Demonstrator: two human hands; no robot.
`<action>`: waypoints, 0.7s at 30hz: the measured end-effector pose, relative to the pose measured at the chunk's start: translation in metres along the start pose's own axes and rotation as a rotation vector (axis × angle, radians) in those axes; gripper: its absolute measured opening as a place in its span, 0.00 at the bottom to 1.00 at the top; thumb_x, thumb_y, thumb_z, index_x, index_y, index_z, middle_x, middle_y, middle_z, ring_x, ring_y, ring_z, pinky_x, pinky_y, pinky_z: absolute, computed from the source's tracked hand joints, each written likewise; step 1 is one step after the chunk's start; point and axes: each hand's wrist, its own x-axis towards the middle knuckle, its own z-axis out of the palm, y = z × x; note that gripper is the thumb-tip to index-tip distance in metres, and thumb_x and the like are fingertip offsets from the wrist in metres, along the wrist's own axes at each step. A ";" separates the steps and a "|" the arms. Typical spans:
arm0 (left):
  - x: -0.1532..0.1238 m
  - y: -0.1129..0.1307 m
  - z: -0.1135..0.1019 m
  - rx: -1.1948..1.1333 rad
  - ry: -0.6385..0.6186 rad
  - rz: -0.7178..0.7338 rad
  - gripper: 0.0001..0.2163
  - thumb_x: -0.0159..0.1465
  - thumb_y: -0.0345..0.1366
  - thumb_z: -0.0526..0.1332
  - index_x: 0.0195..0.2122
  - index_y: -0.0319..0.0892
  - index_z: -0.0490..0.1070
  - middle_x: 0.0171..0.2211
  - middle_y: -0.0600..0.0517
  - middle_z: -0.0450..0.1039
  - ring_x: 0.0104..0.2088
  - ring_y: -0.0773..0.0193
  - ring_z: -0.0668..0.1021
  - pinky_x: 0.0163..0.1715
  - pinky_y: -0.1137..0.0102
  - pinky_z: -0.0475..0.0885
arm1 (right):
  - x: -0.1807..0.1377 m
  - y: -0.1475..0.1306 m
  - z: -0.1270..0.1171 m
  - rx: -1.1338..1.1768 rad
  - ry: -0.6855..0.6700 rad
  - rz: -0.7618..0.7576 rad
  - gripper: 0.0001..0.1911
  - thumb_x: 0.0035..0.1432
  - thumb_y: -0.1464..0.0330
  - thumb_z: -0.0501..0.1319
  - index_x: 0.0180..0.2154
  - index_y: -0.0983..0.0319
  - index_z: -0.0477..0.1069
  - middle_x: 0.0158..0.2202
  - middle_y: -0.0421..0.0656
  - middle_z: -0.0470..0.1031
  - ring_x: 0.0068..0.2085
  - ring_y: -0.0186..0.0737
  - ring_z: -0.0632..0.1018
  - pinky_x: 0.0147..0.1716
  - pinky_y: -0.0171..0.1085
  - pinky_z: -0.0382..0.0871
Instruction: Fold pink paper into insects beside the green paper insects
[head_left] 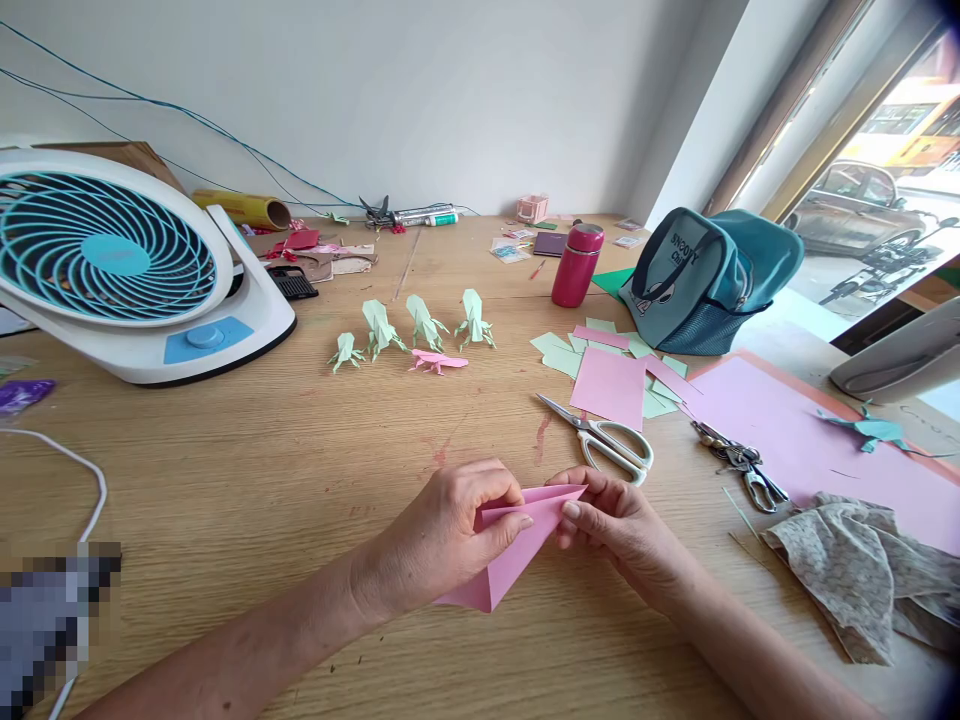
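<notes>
1. The wooden bench [225,480] fills most of the frame. A white wall [450,100] stands behind it. A window [885,180] at the upper right shows a street with a car.
2. A big white and blue fan [112,260] sits on the bench at the upper left.
3. A big pink sheet [787,430] lies flat at the right. A blue bag [705,280] stands behind it, at the upper right.
4. Two bare arms come in from the bottom edge and meet in the lower middle. The left hand [450,535] has its back turned up, and its thumb and fingers are pinched on the folded pink paper [517,555]. The right hand [622,530] pinches the same paper at its upper right tip, with the fingers curled in.
5. The folded pink paper is between the two hands, in the lower middle of the frame. It is a flat, pointy shape. Its long way runs from the lower left up to the upper right. I cannot tell if its low corner touches the bench.
6. White scissors [607,440] lie just above the right hand, with the blades pointing to the upper left.
7. Four green paper animals [424,325] stand in a row near the middle, with a small pink paper animal [437,361] just in front of them.
</notes>
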 end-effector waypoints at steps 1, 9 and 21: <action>-0.001 0.001 0.000 0.004 -0.002 -0.004 0.06 0.61 0.26 0.60 0.28 0.40 0.69 0.31 0.54 0.73 0.31 0.69 0.74 0.32 0.75 0.66 | 0.000 -0.001 0.001 0.018 0.005 0.017 0.18 0.48 0.59 0.73 0.36 0.62 0.75 0.26 0.39 0.78 0.24 0.33 0.78 0.28 0.32 0.73; -0.007 0.007 0.004 0.168 0.050 0.061 0.08 0.65 0.29 0.58 0.27 0.40 0.69 0.27 0.54 0.70 0.30 0.68 0.71 0.31 0.73 0.65 | -0.004 -0.006 0.007 0.096 0.013 0.023 0.15 0.48 0.62 0.74 0.36 0.63 0.78 0.28 0.41 0.81 0.26 0.31 0.79 0.30 0.30 0.73; -0.016 0.018 0.010 0.399 0.184 0.270 0.11 0.68 0.29 0.56 0.27 0.41 0.64 0.26 0.54 0.69 0.28 0.67 0.70 0.29 0.71 0.63 | -0.007 -0.006 0.005 0.173 -0.012 0.007 0.13 0.51 0.64 0.72 0.40 0.59 0.79 0.29 0.39 0.80 0.28 0.32 0.79 0.32 0.30 0.73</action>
